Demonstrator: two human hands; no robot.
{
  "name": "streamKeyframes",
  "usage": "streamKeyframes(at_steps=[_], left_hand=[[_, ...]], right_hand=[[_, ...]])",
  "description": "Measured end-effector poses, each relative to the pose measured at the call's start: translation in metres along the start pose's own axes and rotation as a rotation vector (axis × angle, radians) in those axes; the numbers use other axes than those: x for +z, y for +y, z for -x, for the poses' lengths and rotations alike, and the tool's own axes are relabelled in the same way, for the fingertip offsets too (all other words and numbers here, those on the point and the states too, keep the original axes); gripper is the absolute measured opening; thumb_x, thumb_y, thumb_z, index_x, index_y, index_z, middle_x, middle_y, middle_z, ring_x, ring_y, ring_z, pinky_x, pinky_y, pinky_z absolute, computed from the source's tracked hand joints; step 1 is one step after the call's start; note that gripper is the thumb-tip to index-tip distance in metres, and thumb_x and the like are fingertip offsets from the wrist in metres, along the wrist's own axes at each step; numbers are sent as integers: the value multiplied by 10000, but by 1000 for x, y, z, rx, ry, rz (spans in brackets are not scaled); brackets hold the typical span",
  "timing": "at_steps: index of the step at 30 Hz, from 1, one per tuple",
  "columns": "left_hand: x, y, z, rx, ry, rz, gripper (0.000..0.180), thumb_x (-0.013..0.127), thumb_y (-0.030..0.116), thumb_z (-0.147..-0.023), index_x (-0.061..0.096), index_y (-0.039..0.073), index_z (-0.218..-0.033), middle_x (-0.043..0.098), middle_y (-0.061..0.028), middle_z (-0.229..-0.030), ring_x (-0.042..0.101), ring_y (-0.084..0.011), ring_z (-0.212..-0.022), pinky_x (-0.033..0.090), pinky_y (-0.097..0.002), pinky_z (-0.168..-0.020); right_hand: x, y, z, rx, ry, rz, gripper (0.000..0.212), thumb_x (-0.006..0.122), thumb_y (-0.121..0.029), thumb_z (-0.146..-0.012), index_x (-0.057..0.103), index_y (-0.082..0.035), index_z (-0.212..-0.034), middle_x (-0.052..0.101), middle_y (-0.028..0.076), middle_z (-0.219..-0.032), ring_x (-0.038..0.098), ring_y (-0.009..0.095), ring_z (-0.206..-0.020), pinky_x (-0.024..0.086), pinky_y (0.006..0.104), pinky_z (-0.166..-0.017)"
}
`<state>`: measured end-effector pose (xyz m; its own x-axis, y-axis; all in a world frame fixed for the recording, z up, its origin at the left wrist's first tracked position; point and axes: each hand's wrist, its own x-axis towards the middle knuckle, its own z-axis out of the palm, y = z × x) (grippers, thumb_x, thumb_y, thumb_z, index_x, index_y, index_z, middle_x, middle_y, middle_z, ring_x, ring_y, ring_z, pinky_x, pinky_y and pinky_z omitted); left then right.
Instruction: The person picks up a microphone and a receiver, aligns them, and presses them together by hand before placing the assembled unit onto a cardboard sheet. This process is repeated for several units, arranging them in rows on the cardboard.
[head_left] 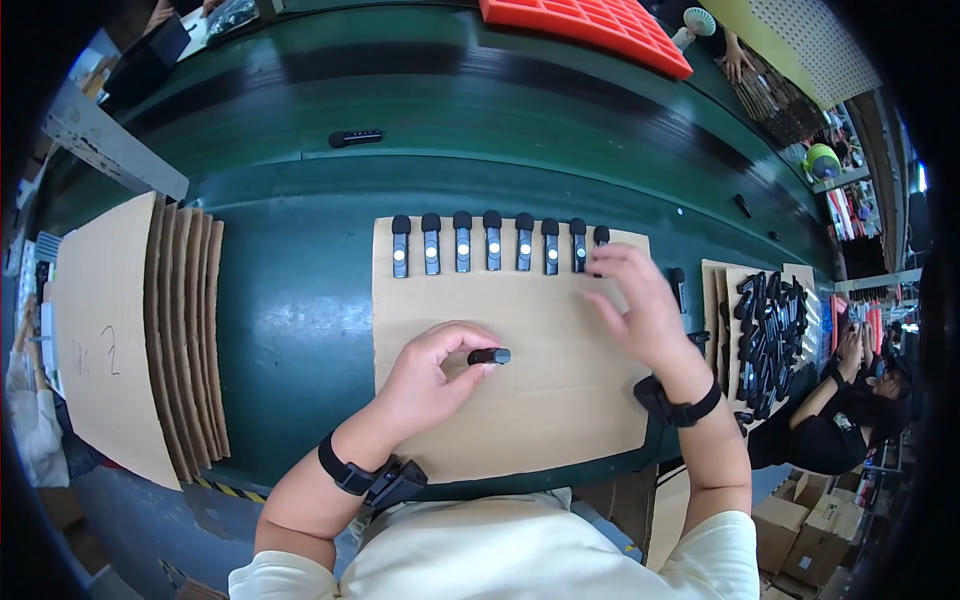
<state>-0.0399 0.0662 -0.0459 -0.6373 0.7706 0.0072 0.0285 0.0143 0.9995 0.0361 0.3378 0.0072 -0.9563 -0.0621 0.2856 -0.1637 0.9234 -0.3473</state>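
Small black oblong plastic device point(490, 356) — pinched by your left hand point(425, 370) above the middle of the tan cardboard sheet point(540, 420); grip lightly. Your right hand point(645, 312) — fingers spread, contact unclear — at the far-edge row's right end; nudge no black foam-capped devices point(493, 240).

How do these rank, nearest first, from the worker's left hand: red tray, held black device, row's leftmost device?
1. Held black device, in the left hand.
2. Row's leftmost device, ahead on cardboard sheet.
3. Red tray, farther ahead, rightward.
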Motion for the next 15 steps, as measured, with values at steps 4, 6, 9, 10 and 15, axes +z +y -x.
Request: streamKeyframes(at_steps=[4,6,9,10,15], left_hand=[[0,-4,1,9,-6,-3,268,637,-103,-821,626,-1,-1069,655,-108,-1137,623,-187,-1086,488,-328,-978],[1,-7,1,17,-16,3,272,637,-102,-820,624,-2,-1072,653,-108,-1142,623,-188,-1086,489,-329,-977],[5,-9,3,4,22,-27,303,653,-90,-818,614,-4,-1106,645,-110,-1163,626,-180,-1077,495,-321,-963],[4,-9,3,7,21,-29,303,653,-90,-818,614,-4,-1106,645,-110,-1163,626,-180,-1077,495,-321,-963],[0,6,2,128,6,-210,431,760,42,-759,611,39,-1163,616,-141,-1188,592,-288,-1128,479,-388,-968]], right_hand=[[15,-51,-5,-111,-70,-250,402,782,-70,-726,615,-33,-1090,617,128,-1145,607,324,-1054,511,404,-879],[24,-70,-6,-109,-116,-424,381,777,-67,-737,629,-37,-1088,632,122,-1115,623,313,-1013,520,382,-863],[36,-72,0,-110,-94,-429,334,754,-48,-766,637,-33,-1079,647,119,-1086,636,295,-980,523,360,-853],[39,-71,0,-119,-87,-440,310,742,-39,-781,641,-32,-1074,654,118,-1072,643,286,-964,524,350,-848],[14,-62,6,86,-129,-655,251,696,-6,-829,641,-20,-1073,673,110,-1051,655,236,-939,520,318,-841]])
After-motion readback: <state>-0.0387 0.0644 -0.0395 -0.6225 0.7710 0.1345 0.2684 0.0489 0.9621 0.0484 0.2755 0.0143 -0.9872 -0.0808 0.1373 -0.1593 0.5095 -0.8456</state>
